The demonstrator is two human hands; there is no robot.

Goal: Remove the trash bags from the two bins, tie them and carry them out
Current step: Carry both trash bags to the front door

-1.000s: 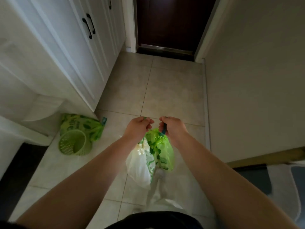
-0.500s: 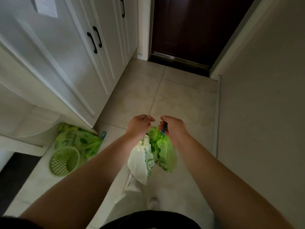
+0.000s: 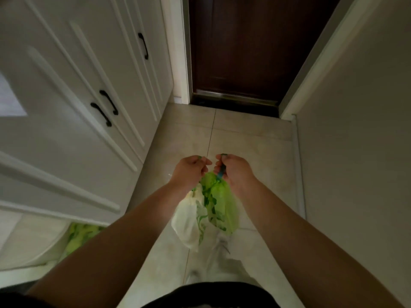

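A green leaf-printed trash bag [image 3: 222, 205] hangs in front of me over the tiled floor, with white contents [image 3: 188, 221] bulging at its lower left. My left hand [image 3: 189, 171] grips the bag's top on the left side. My right hand [image 3: 233, 171] grips the top on the right, with a blue drawstring [image 3: 220, 175] running out of its fist. The two fists are close together, a small gap between them. A second green printed bag [image 3: 81, 237] lies on the floor at the lower left, partly hidden by my left forearm.
White cabinet doors [image 3: 73, 112] with black handles line the left side. A dark brown door [image 3: 246, 47] stands shut straight ahead at the end of the short tiled hallway [image 3: 244, 147]. A plain wall [image 3: 360, 130] runs along the right.
The view has moved forward toward the dark door. The green basket on the floor has dropped out of view at the lower left. Both hands keep the same hold on the bag.
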